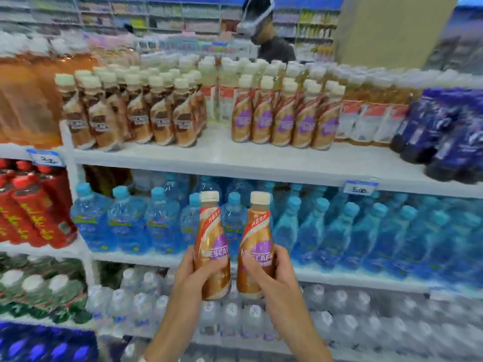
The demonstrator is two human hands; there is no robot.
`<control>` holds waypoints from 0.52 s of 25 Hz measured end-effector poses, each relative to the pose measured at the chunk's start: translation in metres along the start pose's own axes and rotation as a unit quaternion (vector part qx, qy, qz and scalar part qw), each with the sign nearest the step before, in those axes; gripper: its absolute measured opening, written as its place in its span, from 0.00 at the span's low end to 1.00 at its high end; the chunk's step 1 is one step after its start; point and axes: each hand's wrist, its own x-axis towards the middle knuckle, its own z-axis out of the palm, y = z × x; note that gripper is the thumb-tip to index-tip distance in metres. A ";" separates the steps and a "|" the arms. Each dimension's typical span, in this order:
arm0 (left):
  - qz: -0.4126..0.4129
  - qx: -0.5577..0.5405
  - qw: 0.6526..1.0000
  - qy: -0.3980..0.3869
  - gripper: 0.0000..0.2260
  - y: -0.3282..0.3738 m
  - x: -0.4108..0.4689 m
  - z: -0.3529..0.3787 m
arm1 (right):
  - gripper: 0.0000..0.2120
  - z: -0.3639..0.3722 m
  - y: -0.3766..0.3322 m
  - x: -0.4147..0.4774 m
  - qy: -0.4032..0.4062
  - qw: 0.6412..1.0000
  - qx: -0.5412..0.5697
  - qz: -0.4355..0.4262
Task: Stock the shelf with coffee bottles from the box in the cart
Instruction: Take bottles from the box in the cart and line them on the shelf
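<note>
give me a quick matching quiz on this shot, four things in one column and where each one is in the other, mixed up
1 coffee bottle in the left hand
2 blue-capped water bottles
3 red bottles
4 dark blue bottles

a on the top white shelf, right end
b held upright in front of the shelving
c one level below the top, far left
d one level below the top, middle to right

Pairs: 1-b, 2-d, 3-c, 4-a

White shelf (222,152), upright coffee bottles (285,121)
</note>
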 end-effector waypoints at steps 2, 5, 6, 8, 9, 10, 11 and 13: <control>-0.003 0.009 0.999 -0.040 0.31 0.002 0.007 0.022 | 0.21 -0.019 -0.010 0.000 0.022 1.000 0.001 -0.007; 0.002 0.016 0.996 -0.091 0.31 0.005 0.019 0.048 | 0.29 -0.042 -0.021 0.006 0.055 0.998 0.002 -0.014; 0.009 0.022 0.994 -0.108 0.31 0.008 0.023 0.055 | 0.29 -0.046 -0.024 0.011 0.060 0.998 0.001 -0.018; 0.029 0.035 0.990 -0.135 0.29 0.015 0.034 0.066 | 0.28 -0.053 -0.033 0.024 0.071 0.997 0.007 -0.030; 0.042 0.044 0.988 -0.145 0.26 0.021 0.042 0.070 | 0.27 -0.054 -0.038 0.032 0.076 0.996 0.009 -0.039; 0.057 0.055 0.985 -0.154 0.25 0.029 0.051 0.073 | 0.27 -0.054 -0.044 0.041 0.077 0.996 0.006 -0.050; 0.073 0.066 0.982 -0.161 0.24 0.038 0.061 0.077 | 0.27 -0.053 -0.052 0.051 0.075 0.995 0.000 -0.063; 0.111 0.090 0.976 -0.164 0.27 0.060 0.087 0.083 | 0.27 -0.047 -0.072 0.075 0.068 0.994 -0.011 -0.089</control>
